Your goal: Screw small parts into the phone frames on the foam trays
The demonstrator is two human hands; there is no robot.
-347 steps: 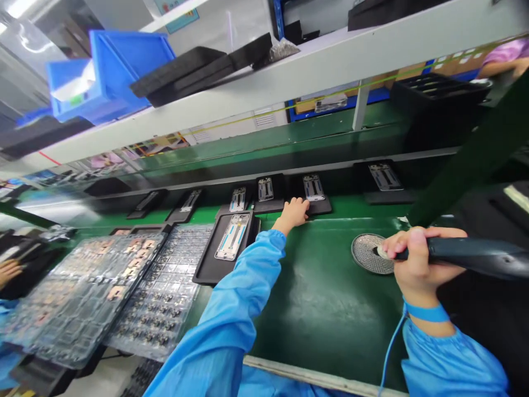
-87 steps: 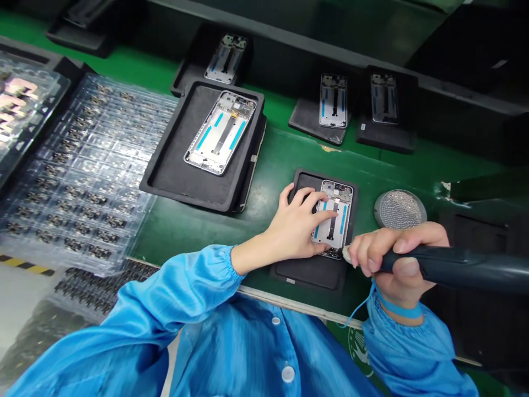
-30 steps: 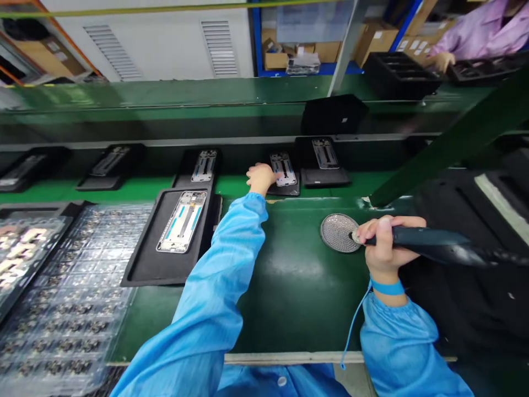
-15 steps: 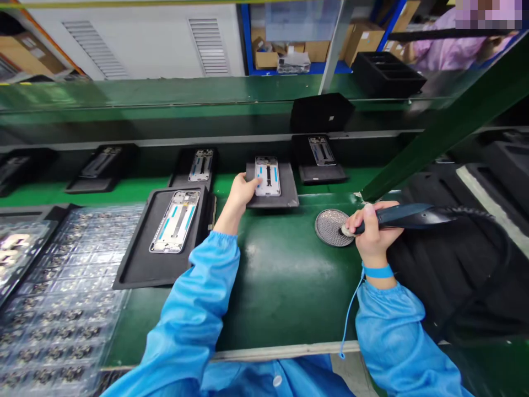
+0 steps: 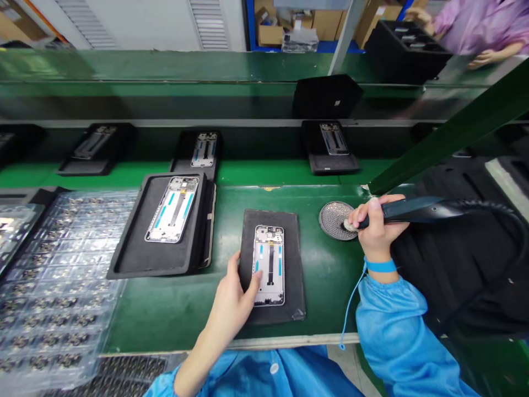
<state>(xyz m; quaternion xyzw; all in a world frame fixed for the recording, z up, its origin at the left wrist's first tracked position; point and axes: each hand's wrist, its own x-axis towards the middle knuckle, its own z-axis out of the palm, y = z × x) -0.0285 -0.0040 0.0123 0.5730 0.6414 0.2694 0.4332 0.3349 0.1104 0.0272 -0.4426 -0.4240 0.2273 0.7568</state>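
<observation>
My left hand [image 5: 234, 298] grips the left edge of a small black foam tray [image 5: 291, 264], thumb on the silver phone frame [image 5: 270, 264] lying in it. The tray rests on the green mat near the table's front edge. My right hand [image 5: 374, 229] is closed round a dark electric screwdriver [image 5: 413, 209], whose tip touches a round metal screw dish [image 5: 335, 219] just right of the tray. A blue wrist strap with a cord circles that wrist.
A larger black tray [image 5: 136, 259] with another phone frame lies to the left, beside clear blister trays [image 5: 49, 286] of small parts. More foam trays with frames [image 5: 333, 146] ride the belt behind. A person in a pink sleeve [image 5: 475, 25] works far right.
My left hand has pulled the small tray with its phone frame from the belt edge toward me, down to the front of the mat. The right hand stays at the screw dish.
</observation>
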